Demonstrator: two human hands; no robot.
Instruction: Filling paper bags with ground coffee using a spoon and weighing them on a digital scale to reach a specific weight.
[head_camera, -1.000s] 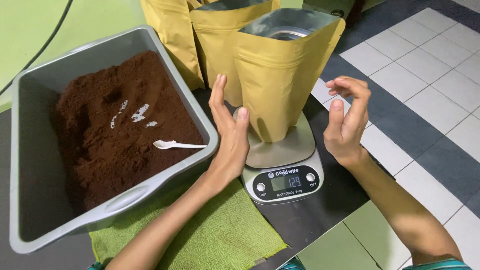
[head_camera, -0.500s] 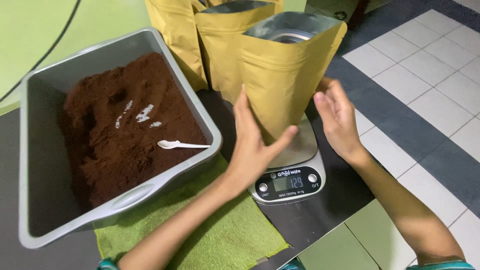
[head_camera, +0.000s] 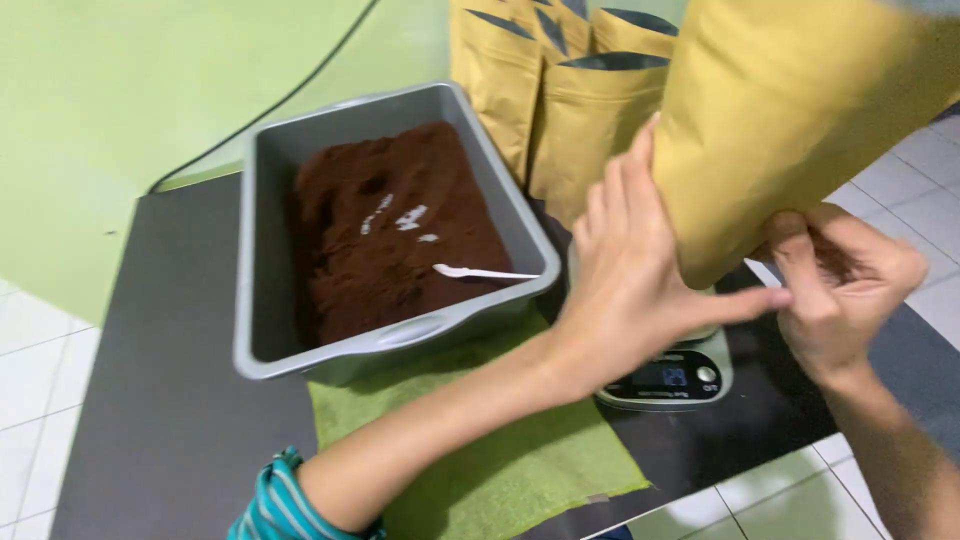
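Both my hands held the tan pouch (head_camera: 790, 120) above the scale (head_camera: 670, 375): left hand (head_camera: 625, 285) flat against its side, right hand (head_camera: 840, 285) pinching the bottom corner. It seemed light, crinkly, slippery; the base looked the firmest place to hold.

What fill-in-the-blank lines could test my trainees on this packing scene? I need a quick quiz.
1. Both hands, left hand and right hand, grip a tan ____.
2. The white spoon lies on brown powder in the grey ____.
3. Under the tub lies a ____ cloth.
4. The scale stands on the ____ tabletop.

Missing words: pouch; tub; green; black
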